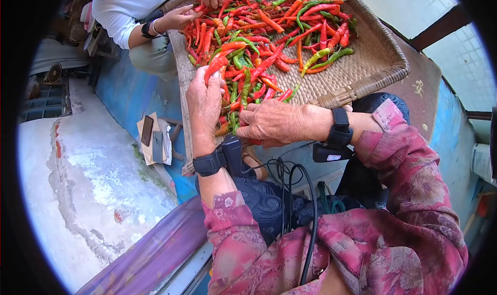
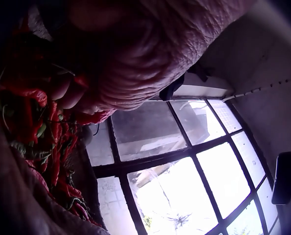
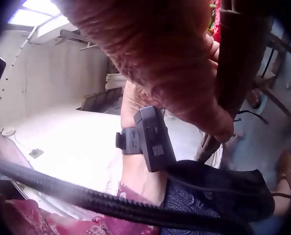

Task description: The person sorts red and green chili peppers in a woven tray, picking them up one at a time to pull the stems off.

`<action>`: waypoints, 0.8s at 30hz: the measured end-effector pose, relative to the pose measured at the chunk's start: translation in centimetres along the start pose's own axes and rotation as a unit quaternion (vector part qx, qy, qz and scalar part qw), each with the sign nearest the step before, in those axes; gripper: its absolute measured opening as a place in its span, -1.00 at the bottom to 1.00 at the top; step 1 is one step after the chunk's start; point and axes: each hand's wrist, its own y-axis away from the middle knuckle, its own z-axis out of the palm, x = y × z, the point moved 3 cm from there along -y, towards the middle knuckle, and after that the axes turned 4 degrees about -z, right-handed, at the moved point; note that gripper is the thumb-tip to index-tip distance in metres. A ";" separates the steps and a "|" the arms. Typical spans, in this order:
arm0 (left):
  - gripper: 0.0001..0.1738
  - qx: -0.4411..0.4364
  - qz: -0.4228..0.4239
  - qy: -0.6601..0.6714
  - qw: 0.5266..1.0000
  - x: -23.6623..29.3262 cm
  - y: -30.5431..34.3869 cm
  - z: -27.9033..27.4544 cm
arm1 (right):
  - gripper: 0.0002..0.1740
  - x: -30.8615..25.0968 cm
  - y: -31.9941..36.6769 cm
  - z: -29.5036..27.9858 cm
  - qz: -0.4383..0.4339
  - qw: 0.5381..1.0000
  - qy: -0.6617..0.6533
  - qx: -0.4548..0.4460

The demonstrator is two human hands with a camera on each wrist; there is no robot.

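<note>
My left hand point(image 1: 204, 101) pinches a red chili pepper point(image 1: 216, 65) between thumb and fingers, over the left side of a woven basket point(image 1: 357, 80). In the left wrist view its palm hides much of the hold, with more red chilies point(image 2: 55, 161) beyond. My right hand point(image 1: 279, 123) lies over the basket's near rim, fingers on the inner side beside green and red chilies point(image 1: 246, 90). From the right wrist view, the thumb lies across the outside of the dark rim point(image 3: 238, 63) with fingertips on the other side.
Another person's hands point(image 1: 178, 19) work among chilies at the basket's far left. Black cables point(image 1: 282, 170) hang near my lap. Two phones point(image 1: 147, 131) lie on a small stand at left. A barred window point(image 2: 184, 166) shows in the left wrist view.
</note>
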 end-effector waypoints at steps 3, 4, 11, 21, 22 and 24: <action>-0.67 0.003 -0.015 0.014 1.000 0.1 0.2 -0.5 | -0.68 0.7 -0.3 -0.7 0.035 0.990 -0.134 0.014; -0.67 0.007 -0.016 0.015 1.000 0.1 0.1 -0.6 | -0.68 1.0 -0.3 -1.1 0.031 0.991 -0.133 0.012; -0.67 -0.023 0.011 0.134 0.991 0.1 0.2 -0.1 | -0.78 5.8 0.7 -5.3 0.250 0.805 -0.520 0.135; -0.65 -0.071 0.060 0.111 0.989 1.0 0.5 2.5 | -0.83 6.9 2.0 -5.6 0.286 0.829 -0.442 0.190; -0.66 -0.031 0.100 0.115 0.988 1.2 0.3 2.4 | -0.80 7.2 2.2 -6.4 0.274 0.841 -0.418 0.207; -0.68 -0.062 0.011 0.162 0.985 0.5 0.3 2.1 | -0.77 8.2 3.1 -8.3 0.270 0.843 -0.403 0.230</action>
